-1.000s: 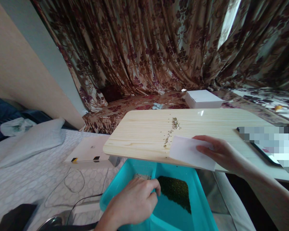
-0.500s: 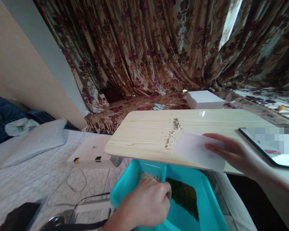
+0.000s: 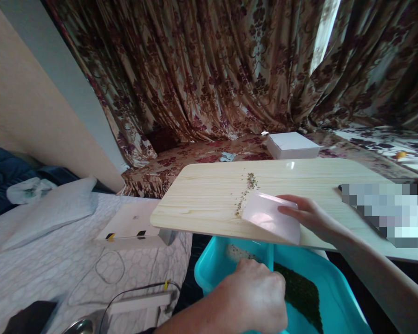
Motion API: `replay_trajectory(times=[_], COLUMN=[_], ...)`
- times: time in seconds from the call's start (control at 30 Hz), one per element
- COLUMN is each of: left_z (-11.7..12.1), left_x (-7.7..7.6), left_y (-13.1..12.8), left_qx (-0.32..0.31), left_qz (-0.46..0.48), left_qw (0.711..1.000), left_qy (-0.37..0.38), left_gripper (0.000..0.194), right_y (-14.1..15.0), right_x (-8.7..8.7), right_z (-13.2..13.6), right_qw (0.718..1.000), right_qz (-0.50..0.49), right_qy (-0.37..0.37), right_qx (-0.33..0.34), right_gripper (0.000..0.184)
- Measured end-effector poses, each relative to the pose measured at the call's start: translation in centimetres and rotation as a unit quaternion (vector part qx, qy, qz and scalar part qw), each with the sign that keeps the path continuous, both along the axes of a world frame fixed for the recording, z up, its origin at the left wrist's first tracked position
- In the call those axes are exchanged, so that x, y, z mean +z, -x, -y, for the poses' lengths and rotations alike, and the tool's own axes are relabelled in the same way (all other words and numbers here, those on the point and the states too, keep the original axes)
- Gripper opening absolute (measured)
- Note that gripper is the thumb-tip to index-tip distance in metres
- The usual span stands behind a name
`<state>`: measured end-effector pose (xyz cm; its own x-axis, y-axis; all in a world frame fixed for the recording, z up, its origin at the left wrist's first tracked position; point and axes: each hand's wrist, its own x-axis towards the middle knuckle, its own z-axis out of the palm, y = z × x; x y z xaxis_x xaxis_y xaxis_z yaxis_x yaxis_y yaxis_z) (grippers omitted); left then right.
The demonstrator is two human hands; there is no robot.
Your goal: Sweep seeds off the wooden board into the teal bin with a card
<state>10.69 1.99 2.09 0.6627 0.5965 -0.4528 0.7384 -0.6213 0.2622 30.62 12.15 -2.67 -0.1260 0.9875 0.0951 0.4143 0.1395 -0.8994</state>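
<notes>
My right hand pinches a thin, glossy white sheet between thumb and fingers. The sheet lies tilted on a light wooden tabletop, its left edge close to a scattered line of small greenish seeds. Below the table's front edge, my left hand is closed on the divider of a turquoise divided tub; its fingertips are hidden. Dark green grains lie in the tub's right compartment. Pale grains with dark specks lie in the left one.
A tablet-like device, partly blurred out, lies on the table's right. Behind the table is a white box. On the bed at left are a flat white carton, a pillow, a loose cable and a metal bowl.
My left hand and the turquoise tub have shifted right beneath the table edge. The white sheet moved slightly right, then back left toward the seeds, and its tilt has changed.
</notes>
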Motion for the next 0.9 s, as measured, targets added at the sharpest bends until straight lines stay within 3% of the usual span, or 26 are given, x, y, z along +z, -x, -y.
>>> replay_trajectory(times=[0.23,0.43,0.57,0.77,0.9], left_z=[0.2,0.1,0.2,0.0,0.0], left_x=[0.4,0.1,0.1,0.3,-0.8], left_y=[0.1,0.2,0.3,0.3,2.0], left_qx=[-0.002,-0.007,-0.008,-0.004,0.015], left_qz=[-0.003,-0.004,-0.003,-0.011,0.012], left_qw=[1.000,1.000,1.000,1.000,0.999], left_qy=[-0.004,-0.007,-0.009,-0.005,-0.027], left_gripper=[0.032,0.031,0.031,0.032,0.032], right_y=[2.6,1.2,1.0,3.8,4.9], right_x=[0.4,1.4,0.9,-0.2,0.5], right_z=[1.1,0.9,0.4,-0.1,0.5], right_qw=[0.995,0.999,1.000,0.999,0.996], right_qz=[0.000,-0.001,0.000,0.003,0.024], right_qy=[0.045,0.001,-0.013,-0.005,-0.016], right_qx=[0.090,0.035,0.007,0.035,0.082], right_gripper=[0.041,0.041,0.037,0.040,0.037])
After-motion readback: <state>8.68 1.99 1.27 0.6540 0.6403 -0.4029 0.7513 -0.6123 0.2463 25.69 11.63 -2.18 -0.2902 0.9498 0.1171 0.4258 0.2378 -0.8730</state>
